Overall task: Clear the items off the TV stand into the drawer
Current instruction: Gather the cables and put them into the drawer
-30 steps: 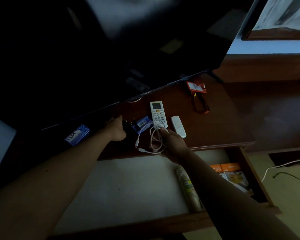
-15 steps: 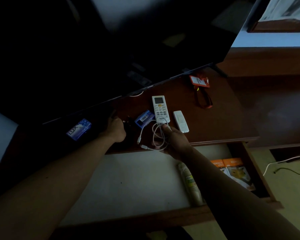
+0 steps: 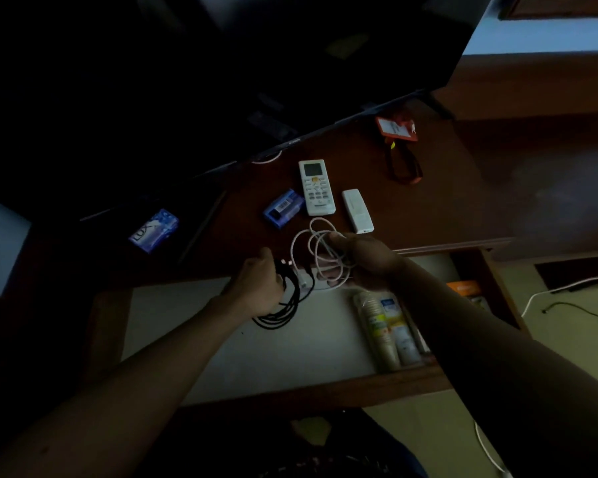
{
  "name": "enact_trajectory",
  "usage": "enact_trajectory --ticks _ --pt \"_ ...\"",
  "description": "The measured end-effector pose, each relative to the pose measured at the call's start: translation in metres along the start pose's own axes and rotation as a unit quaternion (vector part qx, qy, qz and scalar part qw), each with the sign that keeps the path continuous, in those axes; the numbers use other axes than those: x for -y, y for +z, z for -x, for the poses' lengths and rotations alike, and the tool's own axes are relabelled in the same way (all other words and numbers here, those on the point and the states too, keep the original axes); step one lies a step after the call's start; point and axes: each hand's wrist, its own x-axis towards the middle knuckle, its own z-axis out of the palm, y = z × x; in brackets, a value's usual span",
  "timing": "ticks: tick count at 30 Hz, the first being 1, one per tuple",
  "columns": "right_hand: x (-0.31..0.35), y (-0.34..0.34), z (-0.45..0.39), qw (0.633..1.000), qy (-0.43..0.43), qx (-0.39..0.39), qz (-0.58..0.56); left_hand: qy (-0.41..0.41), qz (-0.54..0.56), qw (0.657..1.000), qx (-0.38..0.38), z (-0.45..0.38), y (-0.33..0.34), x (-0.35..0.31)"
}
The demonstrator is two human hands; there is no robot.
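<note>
My left hand (image 3: 261, 286) grips a coiled black cable (image 3: 283, 310) that hangs over the open drawer (image 3: 256, 353). My right hand (image 3: 370, 260) holds a looped white cable (image 3: 311, 243) at the front edge of the dark wooden TV stand (image 3: 446, 208). Lying on the stand are a white AC remote (image 3: 316, 187), a smaller white remote (image 3: 357, 211), a small blue box (image 3: 283, 208), a blue Lux soap box (image 3: 153, 231) and an orange badge holder with lanyard (image 3: 397, 130).
The TV screen (image 3: 221, 63) leans over the back of the stand. A stack of paper cups (image 3: 377, 329), a bottle (image 3: 403, 336) and an orange packet (image 3: 463, 288) lie in the drawer's right side. Cables (image 3: 567, 305) trail on the floor at the right.
Both hands have pulled back from the stand toward the drawer. The left hand now carries the black cable over the drawer; the right hand has lifted the white cable off the surface.
</note>
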Motion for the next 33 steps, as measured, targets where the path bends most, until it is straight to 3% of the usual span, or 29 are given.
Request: enact_trajectory --ticks 4,8,17,26,33 --pt "-0.013 -0.03 0.02 0.998 0.068 0.006 0.011 0.032 0.006 0.994 0.107 0.004 0.037 -0.004" --pt "-0.036 -0.06 0.031 0.995 0.09 -0.035 -0.02 0.024 0.025 0.982 0.184 -0.009 0.078 0.001" --pt "-0.067 -0.087 0.035 0.993 0.069 -0.087 -0.049 -0.032 0.038 0.989 0.138 -0.029 0.155 -0.001" --pt "-0.068 -0.088 0.025 0.99 0.104 -0.093 0.011 0.092 0.072 0.987 0.106 -0.029 0.166 -0.007" --pt "-0.064 -0.086 0.023 0.991 0.092 -0.09 0.018 0.116 0.087 0.983 0.113 -0.02 0.159 0.003"
